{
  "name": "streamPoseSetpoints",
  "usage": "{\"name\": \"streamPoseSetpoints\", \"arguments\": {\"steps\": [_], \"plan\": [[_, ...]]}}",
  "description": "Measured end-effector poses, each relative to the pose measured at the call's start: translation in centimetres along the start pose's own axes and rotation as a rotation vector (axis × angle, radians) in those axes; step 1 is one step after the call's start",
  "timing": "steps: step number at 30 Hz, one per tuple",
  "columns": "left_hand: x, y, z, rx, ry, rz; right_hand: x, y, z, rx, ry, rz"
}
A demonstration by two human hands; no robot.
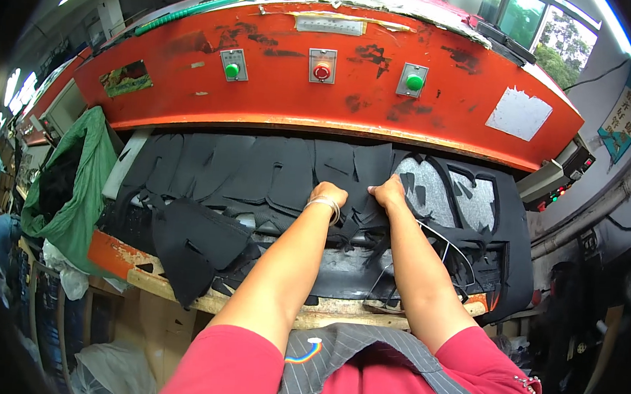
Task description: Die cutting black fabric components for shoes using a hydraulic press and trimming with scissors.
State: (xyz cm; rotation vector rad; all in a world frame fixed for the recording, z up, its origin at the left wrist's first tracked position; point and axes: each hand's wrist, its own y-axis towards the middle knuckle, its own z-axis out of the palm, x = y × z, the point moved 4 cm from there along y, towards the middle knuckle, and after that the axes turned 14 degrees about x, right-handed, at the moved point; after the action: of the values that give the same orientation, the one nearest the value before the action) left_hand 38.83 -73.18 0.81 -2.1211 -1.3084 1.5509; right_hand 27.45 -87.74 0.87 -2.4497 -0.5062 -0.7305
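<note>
Both hands, the left hand and right hand, pinch shut on black cut fabric pieces under the orange press; lifting them free of the sheet likely needs a steady pull.

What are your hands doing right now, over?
Left hand fisted on black cut pieces. Right hand pinching black sheet. Orange press head just above; metal cutting die beside right forearm.

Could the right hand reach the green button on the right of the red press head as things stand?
Probably yes. The right hand grips black cut pieces just below the press head, and nothing lies between it and the green button above.
</note>
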Motion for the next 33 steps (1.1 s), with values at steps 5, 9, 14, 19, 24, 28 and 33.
{"name": "streamPoseSetpoints", "arguments": {"steps": [5, 9, 14, 19, 24, 28, 33], "plan": [[-1.5, -1.8, 2.4, -0.128, 0.056, -0.226, -0.9, 0.0, 0.1, 0.002, -0.051, -0.020], [-1.3, -1.1, 2.1, -0.238, -0.116, -0.221, -1.3, 0.3, 0.7, 0.018, -0.071, -0.045], [0.5, 0.9, 1.0, -0.202, -0.231, -0.209, -1.4, 0.1, 1.1, 0.007, -0.066, -0.056], [0.7, 1.5, 1.1, -0.154, -0.213, -0.198, -1.1, 0.1, 1.7, -0.016, -0.043, -0.051], [-1.8, -0.7, 2.3, -0.417, 0.098, -0.007, -1.7, 0.9, 0.2, 0.024, -0.041, -0.027], [-1.1, -0.9, 1.3, -0.253, -0.194, 0.387, -2.0, 1.4, 0.4, 0.072, 0.116, -0.052], [-0.2, -4.5, -1.3, -0.073, -0.870, 0.758, -2.1, 1.7, 0.6, 0.121, 0.223, -0.095]]}}
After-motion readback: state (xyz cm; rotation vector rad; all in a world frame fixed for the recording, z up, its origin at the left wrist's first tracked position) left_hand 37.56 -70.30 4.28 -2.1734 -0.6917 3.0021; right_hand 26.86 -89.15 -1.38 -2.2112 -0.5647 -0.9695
